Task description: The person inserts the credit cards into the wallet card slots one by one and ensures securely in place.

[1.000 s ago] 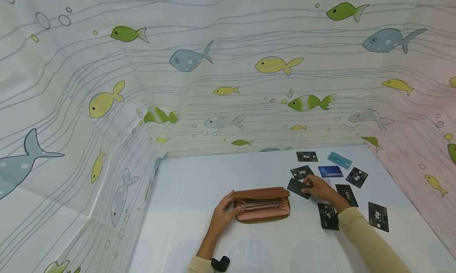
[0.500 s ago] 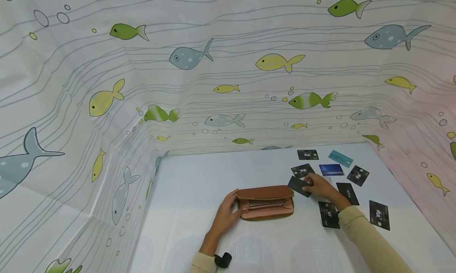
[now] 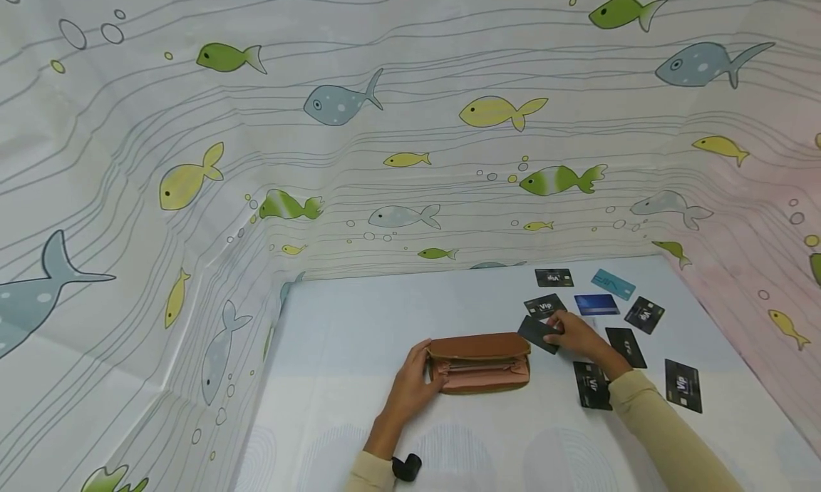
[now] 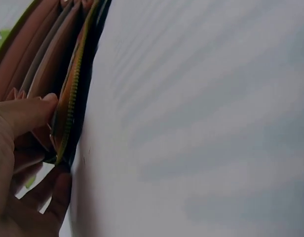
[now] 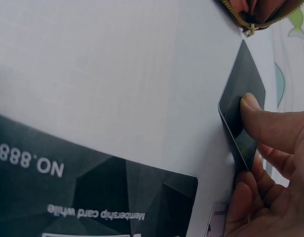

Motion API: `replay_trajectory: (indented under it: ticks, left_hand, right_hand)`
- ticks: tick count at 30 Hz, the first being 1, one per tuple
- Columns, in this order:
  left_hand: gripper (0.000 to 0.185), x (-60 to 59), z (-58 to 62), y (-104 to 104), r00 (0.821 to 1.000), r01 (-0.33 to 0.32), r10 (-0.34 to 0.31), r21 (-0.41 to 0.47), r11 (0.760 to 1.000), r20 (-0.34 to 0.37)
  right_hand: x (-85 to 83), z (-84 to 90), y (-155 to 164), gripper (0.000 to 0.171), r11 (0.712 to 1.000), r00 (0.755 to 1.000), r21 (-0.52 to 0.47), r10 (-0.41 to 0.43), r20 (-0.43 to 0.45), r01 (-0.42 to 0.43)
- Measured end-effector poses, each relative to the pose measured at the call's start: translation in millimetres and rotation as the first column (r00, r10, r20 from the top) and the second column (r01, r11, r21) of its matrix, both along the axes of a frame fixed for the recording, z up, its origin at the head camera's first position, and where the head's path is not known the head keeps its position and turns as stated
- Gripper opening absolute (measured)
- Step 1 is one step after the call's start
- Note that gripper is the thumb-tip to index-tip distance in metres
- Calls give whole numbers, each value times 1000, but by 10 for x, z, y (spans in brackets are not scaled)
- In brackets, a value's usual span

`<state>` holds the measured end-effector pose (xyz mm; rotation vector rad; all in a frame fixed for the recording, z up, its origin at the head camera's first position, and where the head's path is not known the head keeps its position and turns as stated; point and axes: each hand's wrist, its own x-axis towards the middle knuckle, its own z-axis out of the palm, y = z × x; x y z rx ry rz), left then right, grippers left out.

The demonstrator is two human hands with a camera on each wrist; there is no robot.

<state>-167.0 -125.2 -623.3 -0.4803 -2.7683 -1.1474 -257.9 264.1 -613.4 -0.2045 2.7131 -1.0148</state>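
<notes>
A brown zip wallet [image 3: 479, 348] lies unzipped on the table, its pink inner pockets facing me. My left hand [image 3: 410, 383] grips its left end; in the left wrist view the thumb [image 4: 36, 114] presses inside the edge beside the zip teeth, with fingers behind. My right hand [image 3: 577, 336] pinches a black card [image 3: 537, 334] between thumb and fingers, just off the wallet's right end. In the right wrist view that card [image 5: 241, 94] is tilted, one corner near the zip pull [image 5: 249, 30].
Several cards are spread around my right hand: a blue one [image 3: 596, 304], a teal one [image 3: 613, 284] and black ones such as the VIP card [image 3: 683, 385] at far right. A cloth printed with fish [image 3: 410, 121] hangs behind and beside the white table [image 3: 346, 321].
The wallet and my left hand have shifted slightly right, closer to the black card. My right hand keeps its pinch on that card, nearly still.
</notes>
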Motion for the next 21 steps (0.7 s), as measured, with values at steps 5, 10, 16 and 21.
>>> replay_trajectory:
  ticks: [5, 10, 16, 21]
  left_hand:
    - [61, 19, 76, -40, 997, -4, 0, -56, 998, -71]
    - [48, 48, 197, -158, 999, 51, -51, 17, 999, -4]
    - [44, 96, 373, -356, 971, 58, -77, 93, 994, 224]
    - [33, 93, 410, -406, 942, 47, -88, 134, 990, 322]
  right_hand:
    - [-4, -5, 1, 33, 1000, 1000, 2, 3, -3, -3]
    - [-23, -42, -11, 33, 1000, 1000, 14, 3, -3, -3]
    - [-38, -54, -14, 33, 1000, 1000, 12, 2, -2, -2]
    - [-44, -57, 2, 34, 1000, 1000, 22, -19, 4, 19]
